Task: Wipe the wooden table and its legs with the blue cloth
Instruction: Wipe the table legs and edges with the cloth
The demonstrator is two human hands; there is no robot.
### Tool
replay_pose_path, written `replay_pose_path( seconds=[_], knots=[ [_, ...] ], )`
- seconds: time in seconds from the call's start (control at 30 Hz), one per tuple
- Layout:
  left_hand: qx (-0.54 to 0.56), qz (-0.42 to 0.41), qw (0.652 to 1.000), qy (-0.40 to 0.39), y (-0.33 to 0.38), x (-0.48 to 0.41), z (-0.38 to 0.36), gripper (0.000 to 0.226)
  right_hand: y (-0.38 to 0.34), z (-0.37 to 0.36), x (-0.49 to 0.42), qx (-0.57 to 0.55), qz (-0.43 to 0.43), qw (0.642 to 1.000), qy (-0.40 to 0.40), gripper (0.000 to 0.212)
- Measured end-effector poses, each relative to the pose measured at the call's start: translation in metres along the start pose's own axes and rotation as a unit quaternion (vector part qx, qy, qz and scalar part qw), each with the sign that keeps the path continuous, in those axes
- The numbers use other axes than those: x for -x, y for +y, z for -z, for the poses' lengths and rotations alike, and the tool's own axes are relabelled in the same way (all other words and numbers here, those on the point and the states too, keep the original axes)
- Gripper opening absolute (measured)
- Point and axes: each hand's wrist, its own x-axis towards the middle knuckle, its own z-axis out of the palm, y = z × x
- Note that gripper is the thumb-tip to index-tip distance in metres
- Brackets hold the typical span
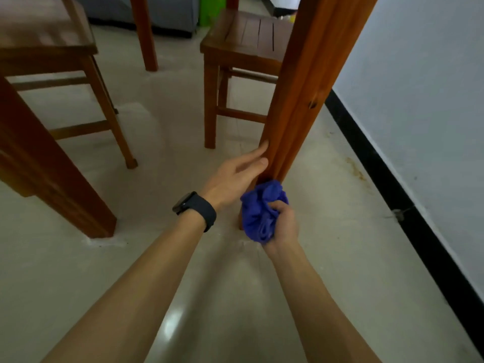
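Two bare forearms are being extended from the bottom of the frame toward its centre. The blue cloth [262, 210] is being held bunched in the right hand [281, 226], whose fingers are being curled closed around it, just below the centre of the frame. The cloth is being pressed against the lower end of the table leg [303, 95], near the pale tiled floor [170, 142]. The left hand [235, 174] is being laid against the left face of the same leg, just above the cloth, with the fingers being kept extended and open and the fingertips touching the wood. A dark watch [195, 209] is being worn on the left wrist.

The leg is being shown rising, tilted, toward the upper right of the frame. A second table leg [52, 166] is being shown at the left edge. Behind the held leg, at upper centre, a wooden chair [243, 48] is being shown; another chair [47, 43] is being shown at upper left. A light wall [419, 100] with a black skirting strip [392, 195] is being shown along the right side.
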Motion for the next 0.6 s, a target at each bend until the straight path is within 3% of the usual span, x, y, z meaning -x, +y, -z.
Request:
replay_pose_path(
  seconds=[0.07,0.17,0.27,0.37,0.4,0.47,0.5,0.53,0.6],
  knots=[
    [0.009,0.018,0.999,-0.033,-0.005,0.009,0.003,0.052,-0.008,-0.011,0.016,0.026,0.054,0.998,-0.035,0.037],
    [0.022,0.045,0.996,-0.076,-0.017,0.024,-0.005,0.066,-0.026,-0.021,0.045,0.040,0.003,0.992,-0.124,0.040],
    [0.011,0.016,1.000,-0.017,-0.028,0.026,-0.004,0.065,-0.043,-0.022,0.065,0.104,-0.031,0.982,-0.153,0.047],
    [0.046,-0.015,0.997,0.056,-0.027,0.018,0.012,0.044,-0.062,-0.035,0.076,0.251,0.027,0.958,-0.140,0.045],
    [0.046,-0.030,0.994,0.094,-0.022,0.016,0.019,0.041,-0.069,-0.041,0.079,0.336,0.096,0.927,-0.133,0.042],
    [0.047,-0.064,0.982,0.173,-0.004,0.010,0.032,0.045,-0.085,-0.053,0.081,0.496,0.317,0.805,-0.076,0.026],
    [0.055,-0.085,0.975,0.200,0.008,0.007,0.038,0.051,-0.094,-0.058,0.082,0.523,0.425,0.738,-0.022,0.021],
    [0.066,-0.110,0.967,0.219,0.020,0.003,0.041,0.058,-0.105,-0.065,0.083,0.509,0.507,0.695,0.019,0.025],
    [0.089,-0.157,0.952,0.246,0.048,-0.007,0.043,0.068,-0.133,-0.083,0.081,0.469,0.583,0.662,0.044,0.053]
  ],
)
